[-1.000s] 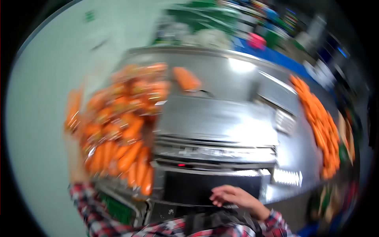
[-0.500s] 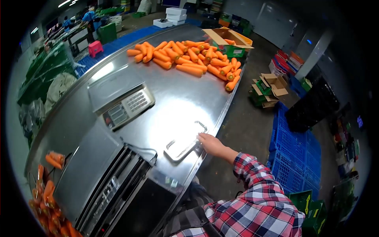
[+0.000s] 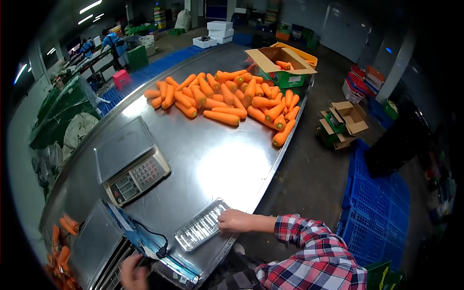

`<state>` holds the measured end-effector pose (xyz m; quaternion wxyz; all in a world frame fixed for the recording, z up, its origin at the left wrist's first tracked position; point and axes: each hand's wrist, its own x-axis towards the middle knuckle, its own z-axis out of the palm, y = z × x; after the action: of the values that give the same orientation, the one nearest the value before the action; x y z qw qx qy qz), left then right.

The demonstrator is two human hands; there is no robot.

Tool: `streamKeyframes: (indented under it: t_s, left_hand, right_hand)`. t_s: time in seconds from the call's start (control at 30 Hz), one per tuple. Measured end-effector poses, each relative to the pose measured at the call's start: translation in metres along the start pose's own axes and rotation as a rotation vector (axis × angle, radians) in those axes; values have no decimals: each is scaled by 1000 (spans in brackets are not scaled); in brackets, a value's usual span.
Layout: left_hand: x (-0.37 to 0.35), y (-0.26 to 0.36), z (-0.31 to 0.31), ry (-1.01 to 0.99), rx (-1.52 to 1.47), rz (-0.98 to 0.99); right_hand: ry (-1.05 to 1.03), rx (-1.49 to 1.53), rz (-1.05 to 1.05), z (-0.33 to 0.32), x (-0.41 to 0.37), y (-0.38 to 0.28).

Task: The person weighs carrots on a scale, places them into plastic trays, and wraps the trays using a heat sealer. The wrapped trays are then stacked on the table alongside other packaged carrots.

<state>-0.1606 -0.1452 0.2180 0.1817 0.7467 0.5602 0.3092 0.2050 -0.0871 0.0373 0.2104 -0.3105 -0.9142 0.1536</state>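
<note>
A clear plastic tray (image 3: 202, 228) with a ribbed bottom lies on the steel table (image 3: 188, 145) near its front edge. My right hand (image 3: 233, 221) grips the tray's right rim with its fingers closed. Low in the view, my left hand (image 3: 134, 273) is smeared by motion beside the front of the wrapping machine (image 3: 101, 246), and its fingers are unclear. A digital scale (image 3: 133, 162) with a keypad stands beyond the tray to the left. Loose carrots (image 3: 226, 112) are heaped on the far part of the table.
An open carton (image 3: 266, 62) with carrots stands at the table's far right corner. Bagged carrots (image 3: 63, 256) lie past the machine on the left. On the floor to the right are blue pallets (image 3: 372, 208) and cardboard boxes (image 3: 345, 123). A person in blue (image 3: 113, 42) stands far off.
My right hand has brought the tray nearer along the table edge, and the tray has turned over or tilted. My left hand has come into view. The whole view has shifted.
</note>
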Motion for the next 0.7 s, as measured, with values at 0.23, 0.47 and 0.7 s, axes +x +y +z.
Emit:
streamKeyframes:
  t_s: [0.23,0.47,0.7]
  left_hand:
    - [56,11,131,-461,153,598]
    - [108,14,192,-206,188,558]
    - [158,8,314,-100,111,406]
  right_hand:
    - [201,-192,134,-80,16,-34]
    - [239,-71,296,-87,6,14]
    - [563,34,572,-156,-30,200]
